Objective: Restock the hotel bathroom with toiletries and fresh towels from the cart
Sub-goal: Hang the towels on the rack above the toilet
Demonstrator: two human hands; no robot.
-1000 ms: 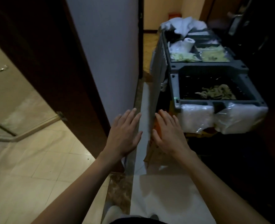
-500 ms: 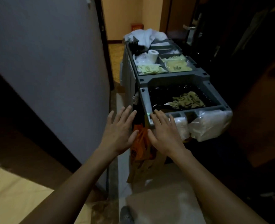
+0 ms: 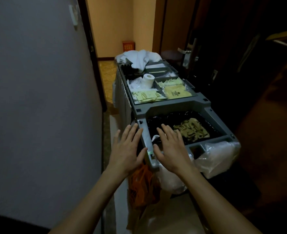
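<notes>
1. My left grip [image 3: 128,147] is flat, fingers straight and spread, empty, just beside the cart [image 3: 173,105] at its near left corner.
2. My right grip [image 3: 170,149] is equally flat and empty over the near rim; I cannot tell if it touches.
3. A toilet roll [image 3: 147,80] and sachets [image 3: 146,96] lie in the top trays; white linen [image 3: 139,59], perhaps towels, is heaped at the far end.

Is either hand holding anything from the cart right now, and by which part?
Nothing is held. The left hand and right hand are both open, fingers spread, by the near end of the cart; rim contact cannot be told.
</notes>
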